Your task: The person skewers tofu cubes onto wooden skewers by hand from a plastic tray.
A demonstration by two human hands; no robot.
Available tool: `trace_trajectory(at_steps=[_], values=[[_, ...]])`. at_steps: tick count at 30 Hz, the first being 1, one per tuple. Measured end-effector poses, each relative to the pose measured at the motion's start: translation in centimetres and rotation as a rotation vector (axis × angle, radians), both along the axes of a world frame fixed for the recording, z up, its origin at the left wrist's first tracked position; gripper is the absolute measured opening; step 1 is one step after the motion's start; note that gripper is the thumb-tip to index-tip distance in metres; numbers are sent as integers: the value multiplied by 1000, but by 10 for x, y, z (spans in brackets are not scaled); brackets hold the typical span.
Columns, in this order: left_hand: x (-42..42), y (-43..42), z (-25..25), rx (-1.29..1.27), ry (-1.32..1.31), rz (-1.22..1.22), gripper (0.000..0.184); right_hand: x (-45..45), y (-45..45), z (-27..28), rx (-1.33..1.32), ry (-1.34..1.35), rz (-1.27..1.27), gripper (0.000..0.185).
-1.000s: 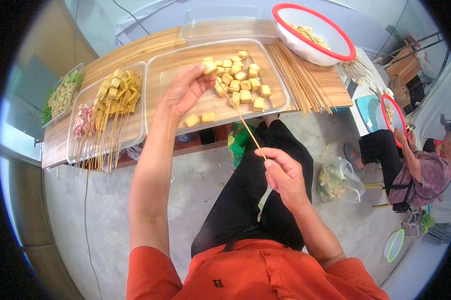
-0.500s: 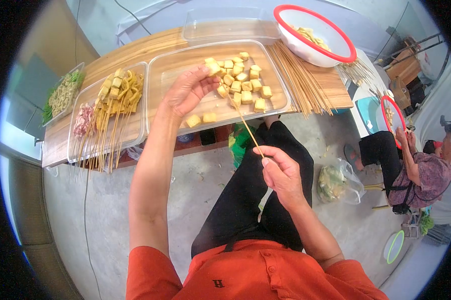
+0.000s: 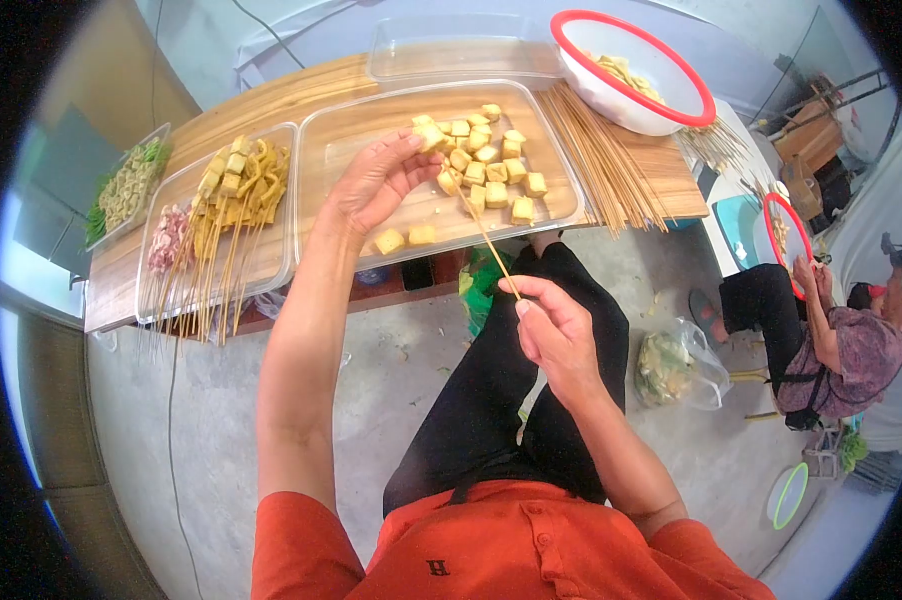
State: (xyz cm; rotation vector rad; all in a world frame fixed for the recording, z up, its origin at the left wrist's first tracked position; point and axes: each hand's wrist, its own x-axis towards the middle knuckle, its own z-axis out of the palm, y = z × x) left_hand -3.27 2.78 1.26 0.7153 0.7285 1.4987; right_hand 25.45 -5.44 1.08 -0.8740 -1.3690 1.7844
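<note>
My left hand (image 3: 379, 182) is closed over the big clear tray (image 3: 336, 215), its thumb and fingertips pinching a yellow fried tofu cube (image 3: 428, 136). My right hand (image 3: 559, 335) grips a bamboo skewer (image 3: 491, 245) near its lower end, above my lap. The skewer slants up and left to the left hand's fingers. One tofu cube (image 3: 449, 181) is at its upper end; whether it is pierced I cannot make out. Many loose tofu cubes (image 3: 496, 172) lie in the tray, with two apart near its front edge.
Left stands a tray (image 3: 286, 235) of filled skewers, beyond it a box of noodles (image 3: 126, 190). Loose bamboo skewers (image 3: 606, 165) lie right of the big tray, below a red-rimmed bowl (image 3: 631, 70). A seated person (image 3: 841, 345) works at the right. A plastic bag (image 3: 676, 365) sits on the floor.
My right hand has shifted slightly up and left along with the skewer's lower end. My left hand has stayed almost still, keeping its pinch on the tofu cube.
</note>
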Motion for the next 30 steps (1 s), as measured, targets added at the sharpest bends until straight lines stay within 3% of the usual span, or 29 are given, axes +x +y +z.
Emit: trace_trajectory(at_steps=[23, 25, 30], values=[[-2, 3, -6, 4, 130, -85, 21, -37, 31, -2, 32, 25, -3, 26], [-4, 6, -10, -9, 187, -127, 29, -37, 34, -5, 49, 28, -2, 26], [6, 1, -7, -38, 363, -65, 26, -28, 31, -3, 8, 69, -28, 25]])
